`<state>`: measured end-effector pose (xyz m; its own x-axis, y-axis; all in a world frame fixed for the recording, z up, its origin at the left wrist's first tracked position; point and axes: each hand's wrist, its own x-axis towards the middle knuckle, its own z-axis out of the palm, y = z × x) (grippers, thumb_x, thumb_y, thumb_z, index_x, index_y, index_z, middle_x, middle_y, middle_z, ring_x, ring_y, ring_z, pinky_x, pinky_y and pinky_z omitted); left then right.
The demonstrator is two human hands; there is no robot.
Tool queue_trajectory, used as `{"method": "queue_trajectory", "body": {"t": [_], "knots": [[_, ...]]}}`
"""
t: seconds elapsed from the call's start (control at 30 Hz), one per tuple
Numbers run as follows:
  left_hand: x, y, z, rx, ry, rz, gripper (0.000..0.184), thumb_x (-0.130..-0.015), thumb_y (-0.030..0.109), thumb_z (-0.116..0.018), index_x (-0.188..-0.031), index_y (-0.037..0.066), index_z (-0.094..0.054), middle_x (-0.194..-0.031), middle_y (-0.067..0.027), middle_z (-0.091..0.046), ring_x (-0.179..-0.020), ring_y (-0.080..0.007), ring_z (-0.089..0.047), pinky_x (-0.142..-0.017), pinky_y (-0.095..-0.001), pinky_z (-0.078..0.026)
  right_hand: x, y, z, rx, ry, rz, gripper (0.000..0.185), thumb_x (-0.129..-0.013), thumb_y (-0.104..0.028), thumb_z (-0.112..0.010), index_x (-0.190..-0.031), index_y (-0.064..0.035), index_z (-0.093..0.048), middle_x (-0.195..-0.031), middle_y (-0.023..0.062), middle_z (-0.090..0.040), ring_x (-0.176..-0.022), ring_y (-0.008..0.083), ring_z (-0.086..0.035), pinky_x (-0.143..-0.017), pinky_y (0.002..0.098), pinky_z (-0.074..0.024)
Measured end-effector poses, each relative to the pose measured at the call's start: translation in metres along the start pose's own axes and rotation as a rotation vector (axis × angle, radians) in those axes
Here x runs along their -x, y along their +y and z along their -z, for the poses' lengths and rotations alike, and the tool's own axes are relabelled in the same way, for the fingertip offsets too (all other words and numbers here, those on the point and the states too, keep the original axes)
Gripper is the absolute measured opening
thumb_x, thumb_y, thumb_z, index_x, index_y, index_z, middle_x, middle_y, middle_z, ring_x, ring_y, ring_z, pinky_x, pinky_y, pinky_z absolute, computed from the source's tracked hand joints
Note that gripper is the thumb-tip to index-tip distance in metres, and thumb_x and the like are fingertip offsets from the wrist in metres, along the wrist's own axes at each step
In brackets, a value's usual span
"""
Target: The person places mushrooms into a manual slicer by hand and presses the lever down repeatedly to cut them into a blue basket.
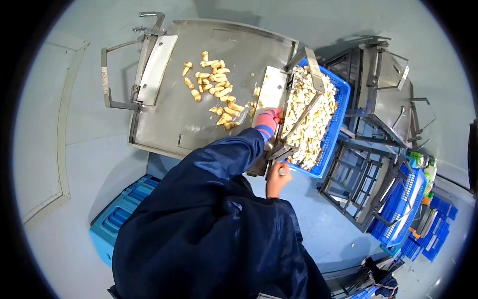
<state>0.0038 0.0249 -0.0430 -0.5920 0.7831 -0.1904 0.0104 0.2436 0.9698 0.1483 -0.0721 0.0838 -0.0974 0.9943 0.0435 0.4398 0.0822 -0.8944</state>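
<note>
My left hand (268,122), in a pink and blue striped glove, is at the lower end of a white cutting board (271,88) beside the slicer's metal frame. Its fingers are bunched together, and whatever they hold is hidden. My bare right hand (277,182) is closed around the cutter handle (282,171), whose round end shows. Whole pale-brown mushrooms (219,89) lie scattered on the steel table (164,119) left of the board. To the right, a blue basket (340,114) holds a heap of sliced mushrooms (311,114) under the metal arm (313,70).
Another cutter with a white board (157,70) is mounted at the table's left end. A turquoise plastic crate (119,212) is on the floor at left. Metal stands (358,179) and another blue basket (401,202) are at right.
</note>
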Motion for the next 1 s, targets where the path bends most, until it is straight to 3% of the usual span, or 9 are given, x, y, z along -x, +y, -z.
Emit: {"method": "queue_trajectory", "body": {"t": [0.07,0.27,0.33,0.37,0.57,0.67,0.8,0.93,1.0], "knots": [[0.021,0.029,0.012,-0.267,0.071,-0.105,0.034,-0.08,-0.004,-0.05,-0.112,0.002,-0.057,-0.091,-0.0129,-0.064,-0.079,-0.0198,-0.059,-0.073,-0.028,-0.046,-0.007,-0.038,0.008,-0.01,0.002,-0.125,0.02,-0.079,-0.009,-0.06,-0.064,0.0,-0.05,-0.049,0.0085,-0.042,-0.05,0.0099,-0.035,-0.044,0.0306,-0.0328],[0.004,0.009,-0.001,0.139,0.028,0.05,0.031,-0.078,0.001,-0.052,-0.109,0.004,-0.059,-0.087,-0.0157,-0.062,-0.076,-0.0257,-0.059,-0.071,-0.0312,-0.047,0.008,0.018,-0.006,-0.032,-0.031,-0.088,0.022,-0.079,-0.009,-0.061,-0.063,-0.0001,-0.049,-0.049,0.0091,-0.04,-0.049,0.0111,-0.035,-0.044,0.0312,-0.033],[0.003,-0.026,-0.011,0.024,0.078,-0.087,0.032,-0.077,0.003,-0.054,-0.109,0.004,-0.059,-0.094,-0.017,-0.063,-0.083,-0.0295,-0.059,-0.076,-0.0334,-0.047,0.003,-0.016,0.004,-0.01,0.01,-0.053,0.024,-0.079,-0.01,-0.061,-0.062,0.0,-0.048,-0.047,0.0086,-0.04,-0.047,0.0101,-0.035,-0.043,0.0305,-0.0313],[0.005,-0.019,-0.008,-0.103,0.049,-0.063,0.035,-0.079,-0.002,-0.052,-0.113,0.003,-0.057,-0.094,-0.0148,-0.064,-0.084,-0.023,-0.06,-0.077,-0.0307,-0.046,-0.006,-0.042,0.007,0.008,0.014,-0.028,0.026,-0.08,-0.01,-0.061,-0.061,0.0,-0.047,-0.046,0.0083,-0.039,-0.046,0.0098,-0.034,-0.042,0.0302,-0.0304],[0.011,0.028,0.009,-0.191,0.0,-0.037,0.032,-0.078,0.004,-0.055,-0.11,0.004,-0.059,-0.096,-0.018,-0.063,-0.089,-0.032,-0.059,-0.079,-0.0343,-0.046,0.011,0.031,-0.007,-0.028,-0.027,-0.065,0.025,-0.08,-0.01,-0.06,-0.061,0.0001,-0.048,-0.048,0.0083,-0.039,-0.046,0.0091,-0.034,-0.042,0.0312,-0.0307],[0.015,0.027,0.008,-0.33,0.055,-0.124,0.031,-0.076,0.007,-0.056,-0.107,0.004,-0.06,-0.096,-0.0196,-0.062,-0.089,-0.0346,-0.058,-0.08,-0.036,-0.046,-0.007,-0.035,0.007,0.006,0.004,-0.036,0.024,-0.08,-0.01,-0.06,-0.061,0.0001,-0.048,-0.048,0.0101,-0.04,-0.045,0.0101,-0.035,-0.042,0.0326,-0.0311],[0.011,0.035,0.006,-0.398,0.057,-0.04,0.029,-0.078,0.008,-0.052,-0.105,0.005,-0.061,-0.094,-0.0187,-0.063,-0.088,-0.034,-0.059,-0.08,-0.0369,-0.046,0.006,0.005,-0.002,0.09,0.045,0.032,0.021,-0.079,-0.009,-0.059,-0.063,0.0004,-0.05,-0.05,0.0147,-0.046,-0.045,0.0146,-0.04,-0.044,0.0339,-0.0355],[0.011,0.041,-0.004,-0.35,0.079,0.044,0.026,-0.081,0.008,-0.048,-0.103,0.005,-0.061,-0.089,-0.0175,-0.064,-0.083,-0.0317,-0.06,-0.075,-0.0359,-0.047,0.011,0.018,-0.005,0.017,-0.008,-0.043,0.022,-0.079,-0.009,-0.059,-0.062,0.0009,-0.05,-0.049,0.0125,-0.046,-0.046,0.0138,-0.04,-0.045,0.033,-0.0352],[0.011,0.053,-0.015,0.12,0.148,0.199,0.025,-0.081,0.005,-0.048,-0.103,0.004,-0.061,-0.088,-0.0147,-0.064,-0.078,-0.0262,-0.059,-0.073,-0.0322,-0.046,0.008,0.008,-0.001,-0.006,-0.013,-0.057,0.023,-0.079,-0.009,-0.059,-0.061,0.0009,-0.049,-0.049,0.011,-0.045,-0.045,0.0131,-0.039,-0.044,0.0323,-0.0343]]}}
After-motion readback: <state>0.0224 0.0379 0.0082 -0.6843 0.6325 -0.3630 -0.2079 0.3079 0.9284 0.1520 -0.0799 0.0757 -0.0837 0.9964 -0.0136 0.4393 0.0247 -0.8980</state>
